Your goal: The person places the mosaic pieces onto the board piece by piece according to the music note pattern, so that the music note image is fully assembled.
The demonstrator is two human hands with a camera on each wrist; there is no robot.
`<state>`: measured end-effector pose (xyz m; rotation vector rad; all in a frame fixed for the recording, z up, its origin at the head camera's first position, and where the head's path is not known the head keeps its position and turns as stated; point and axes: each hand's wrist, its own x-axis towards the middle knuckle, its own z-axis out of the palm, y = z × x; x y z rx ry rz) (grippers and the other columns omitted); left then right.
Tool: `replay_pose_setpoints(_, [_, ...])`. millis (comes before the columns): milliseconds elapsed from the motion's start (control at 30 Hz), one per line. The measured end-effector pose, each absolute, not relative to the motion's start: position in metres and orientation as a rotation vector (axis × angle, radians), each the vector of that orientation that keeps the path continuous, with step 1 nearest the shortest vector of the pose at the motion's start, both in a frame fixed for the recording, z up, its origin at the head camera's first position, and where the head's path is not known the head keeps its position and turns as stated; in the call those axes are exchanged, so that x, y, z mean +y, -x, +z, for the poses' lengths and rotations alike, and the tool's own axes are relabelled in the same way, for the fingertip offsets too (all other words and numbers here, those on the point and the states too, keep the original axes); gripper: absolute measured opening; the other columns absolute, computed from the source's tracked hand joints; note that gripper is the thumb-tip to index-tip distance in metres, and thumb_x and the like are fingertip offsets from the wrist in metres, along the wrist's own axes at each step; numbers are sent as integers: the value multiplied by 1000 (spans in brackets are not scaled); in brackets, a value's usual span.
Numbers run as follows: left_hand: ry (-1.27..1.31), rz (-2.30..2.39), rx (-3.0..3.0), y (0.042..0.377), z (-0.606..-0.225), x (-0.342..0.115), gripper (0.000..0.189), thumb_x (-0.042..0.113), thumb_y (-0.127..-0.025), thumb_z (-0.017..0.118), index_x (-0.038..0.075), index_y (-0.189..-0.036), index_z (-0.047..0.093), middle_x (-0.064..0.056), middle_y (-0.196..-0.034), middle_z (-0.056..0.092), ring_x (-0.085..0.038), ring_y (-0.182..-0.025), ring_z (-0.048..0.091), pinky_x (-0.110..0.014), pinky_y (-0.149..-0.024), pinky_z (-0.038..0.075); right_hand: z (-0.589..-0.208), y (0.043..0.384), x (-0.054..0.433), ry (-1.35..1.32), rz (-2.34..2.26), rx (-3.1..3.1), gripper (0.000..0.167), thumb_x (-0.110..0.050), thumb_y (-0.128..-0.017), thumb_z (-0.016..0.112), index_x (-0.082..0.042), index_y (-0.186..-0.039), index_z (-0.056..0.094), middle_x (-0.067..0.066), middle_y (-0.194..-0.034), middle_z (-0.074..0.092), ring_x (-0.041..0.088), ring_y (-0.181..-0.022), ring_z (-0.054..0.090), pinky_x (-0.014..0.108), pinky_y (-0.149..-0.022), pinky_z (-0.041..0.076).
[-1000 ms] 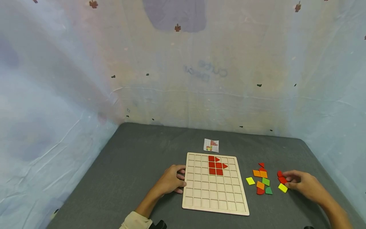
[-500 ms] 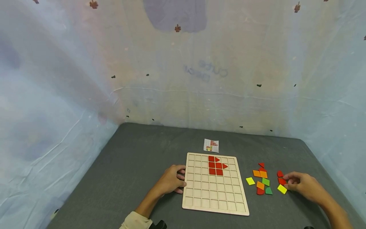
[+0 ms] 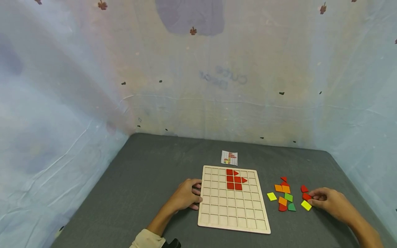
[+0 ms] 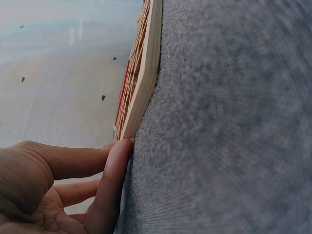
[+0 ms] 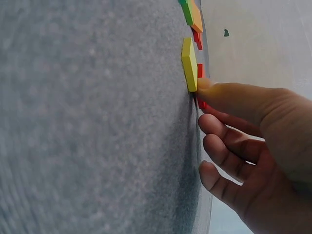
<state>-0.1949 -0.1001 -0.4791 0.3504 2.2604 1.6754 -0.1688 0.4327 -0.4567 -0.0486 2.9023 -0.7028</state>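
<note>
A square wooden grid board (image 3: 231, 210) lies flat on the dark table. Red square and triangle tiles (image 3: 234, 179) fill several cells near its top. My left hand (image 3: 184, 194) rests at the board's left edge, thumb and fingertips touching its side; the left wrist view shows the thumb tip against the rim (image 4: 144, 97). At the right, my right hand (image 3: 333, 203) pinches a small red tile (image 3: 306, 196) at its edge with thumb and index finger; its exact shape is partly hidden. A yellow tile (image 3: 306, 205) lies just below the thumb.
Loose tiles lie between board and right hand: orange tiles (image 3: 282, 188), a yellow tile (image 3: 271, 196), a light green tile (image 3: 288, 197), a dark green tile (image 3: 291, 206) and several red ones. A printed pattern card (image 3: 229, 158) lies beyond the board. Pale fabric (image 3: 198, 113) hangs behind the table.
My right index finger has drawn slightly nearer, off the upper red tile and onto the lower one. The yellow tile beside the thumb has shifted slightly nearer. My left hand has kept still.
</note>
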Motion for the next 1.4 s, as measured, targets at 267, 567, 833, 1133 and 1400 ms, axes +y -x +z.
replay_pose_setpoints(267, [-341, 1668, 2269, 195, -479, -100, 68, -10, -85, 77, -6, -149, 53, -17, -126, 56, -25, -101, 64, -37, -60, 67, -450, 169, 420, 52, -700, 2942, 42, -38, -100, 75, 0, -120, 74, 1, -103, 74, 4, -83, 63, 27, -65, 53])
replay_pose_setpoints(567, [-345, 1671, 2274, 195, -480, -100, 68, -10, -86, 77, -7, -149, 53, -17, -126, 56, -25, -101, 64, -37, -59, 67, -447, 177, 391, 120, -731, 2971, 41, -37, -97, 79, -3, -118, 74, 1, -101, 71, 7, -84, 60, 25, -64, 52])
replay_pose_setpoints(833, [-345, 1676, 2271, 195, -481, -100, 68, -9, -86, 78, -6, -149, 53, -17, -126, 56, -25, -102, 64, -37, -59, 67, -449, 189, 366, 198, -740, 2983, 36, -32, -95, 81, -3, -115, 76, 3, -103, 72, 15, -88, 64, 26, -67, 55])
replay_pose_setpoints(1133, [-347, 1673, 2278, 196, -481, -99, 68, -9, -86, 77, -6, -149, 53, -17, -126, 56, -26, -104, 64, -37, -60, 67, -453, 193, 338, 335, -857, 2957, 33, -30, -93, 84, -5, -114, 76, 1, -104, 72, 10, -88, 65, 26, -70, 57])
replay_pose_setpoints(1400, [-344, 1673, 2281, 196, -482, -99, 68, -9, -86, 78, -5, -149, 53, -17, -126, 56, -25, -103, 64, -37, -59, 67, -456, 199, 310, 395, -923, 2915, 28, -29, -93, 83, -9, -113, 77, -1, -104, 71, 7, -88, 66, 25, -72, 58])
